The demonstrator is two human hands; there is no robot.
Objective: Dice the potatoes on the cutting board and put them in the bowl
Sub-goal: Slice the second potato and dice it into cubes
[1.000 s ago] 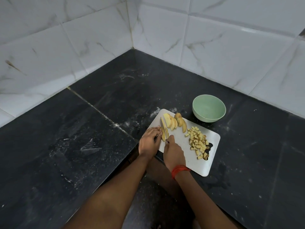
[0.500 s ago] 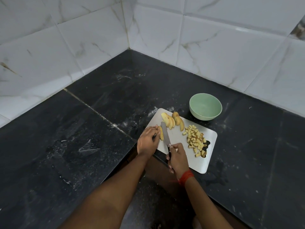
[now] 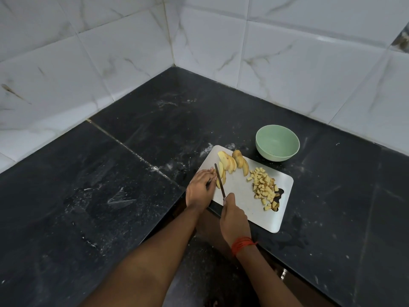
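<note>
A black stone counter [image 3: 110, 196] fills the view, and at 4 o'clock from centre lies a white cutting board [image 3: 243, 191], with a pale green bowl [image 3: 287, 151] just beyond its 1 o'clock corner. My left hand [image 3: 199, 189] sits at the board's 9 o'clock edge, fingertips curled down on the nearest potato slices [image 3: 228, 161], which fan toward 12 o'clock. My right hand [image 3: 233, 220], at 6 o'clock, grips a knife [image 3: 219, 179] with its thin blade beside my left fingertips, and diced potato [image 3: 264, 187] is piled at the board's 3 o'clock.
</note>
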